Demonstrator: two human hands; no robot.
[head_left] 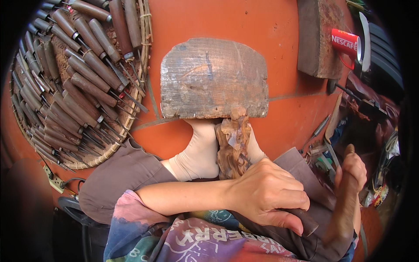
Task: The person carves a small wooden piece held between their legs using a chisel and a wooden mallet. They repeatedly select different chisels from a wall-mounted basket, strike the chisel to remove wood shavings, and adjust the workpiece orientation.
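A carved piece of brown wood [233,146], with a twisting, rippled surface, stands between my feet in pale socks [196,153]. Its far end touches the near edge of a thick wooden block [214,78]. My left hand [270,194] reaches across in front of me, closed around a dark wooden tool handle [307,223], perhaps a chisel's; the tool's other end is hidden beneath the hand. At the right, my right hand [352,169] is wrapped around a wooden mallet [342,214], whose thick end hangs toward me and is smeared by motion.
A round woven tray [145,39] of several wooden-handled chisels [89,81] lies at the left. Far right, a red mug [346,43] sits beside a heavy wooden beam [318,39]. Tools and cables clutter the right side. Orange tiles [279,126] cover the floor.
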